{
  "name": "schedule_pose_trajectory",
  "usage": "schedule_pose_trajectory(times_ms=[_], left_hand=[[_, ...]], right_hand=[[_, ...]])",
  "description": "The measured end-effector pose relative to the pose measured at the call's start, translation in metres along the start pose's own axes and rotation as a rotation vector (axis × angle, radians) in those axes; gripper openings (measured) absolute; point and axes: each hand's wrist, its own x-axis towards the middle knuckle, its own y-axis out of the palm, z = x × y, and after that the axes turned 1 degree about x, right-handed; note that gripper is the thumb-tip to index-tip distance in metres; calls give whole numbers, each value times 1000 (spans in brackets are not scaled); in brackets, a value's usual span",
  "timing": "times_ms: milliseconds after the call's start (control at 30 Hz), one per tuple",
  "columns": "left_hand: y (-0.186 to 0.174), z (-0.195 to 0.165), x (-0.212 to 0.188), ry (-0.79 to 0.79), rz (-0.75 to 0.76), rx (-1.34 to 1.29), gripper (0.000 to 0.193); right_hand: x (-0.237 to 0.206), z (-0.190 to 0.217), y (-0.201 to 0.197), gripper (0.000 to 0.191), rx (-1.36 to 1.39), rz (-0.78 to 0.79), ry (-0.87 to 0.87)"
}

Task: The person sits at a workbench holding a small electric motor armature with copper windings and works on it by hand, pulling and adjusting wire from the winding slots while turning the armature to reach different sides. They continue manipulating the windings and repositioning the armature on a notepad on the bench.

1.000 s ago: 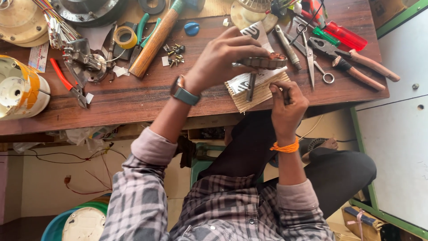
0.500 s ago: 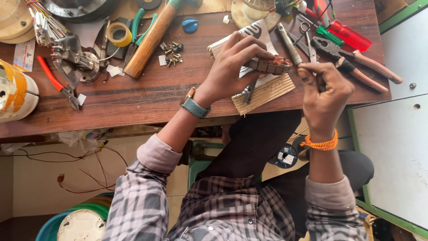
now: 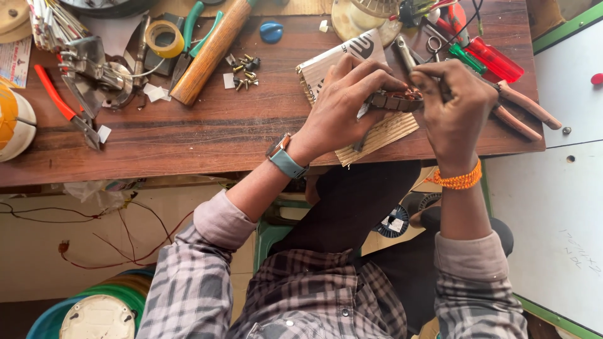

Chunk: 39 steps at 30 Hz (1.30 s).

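My left hand [image 3: 344, 103] grips a small brown metal part with copper winding [image 3: 394, 100], holding it just above a piece of corrugated cardboard [image 3: 384, 133] on the wooden table [image 3: 207, 135]. My right hand [image 3: 457, 107] closes on the right end of the same part, fingers pinched at the copper wires. A grey wristwatch sits on my left wrist, an orange thread band on my right.
A wooden-handled hammer [image 3: 207, 51], green pliers [image 3: 191, 31], yellow tape roll [image 3: 164, 37], loose screws [image 3: 244, 68], a blue knob [image 3: 271, 31] and red-handled cutters [image 3: 63, 103] lie left. Pliers [image 3: 524, 113] and red and green screwdrivers [image 3: 487, 58] lie right. A white cabinet [image 3: 565, 188] stands right.
My right hand has risen from the table's front edge up to the part and now pinches its right end. My left hand keeps its hold on the part.
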Motion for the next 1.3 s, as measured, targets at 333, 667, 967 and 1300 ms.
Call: schedule_pose_trajectory(times_ms=[333, 667, 967, 1300], left_hand=[[7, 20, 31, -302, 59, -748, 98], [1, 20, 35, -355, 124, -842, 86], [-9, 27, 19, -414, 116, -1049, 73], [-16, 35, 1, -286, 1, -1066, 69]], right_hand=[[19, -8, -1, 21, -10, 48, -21], [-12, 30, -8, 15, 90, -44, 146], [-43, 76, 36, 11, 363, -163, 388], [-61, 78, 71, 9, 392, -183, 411]])
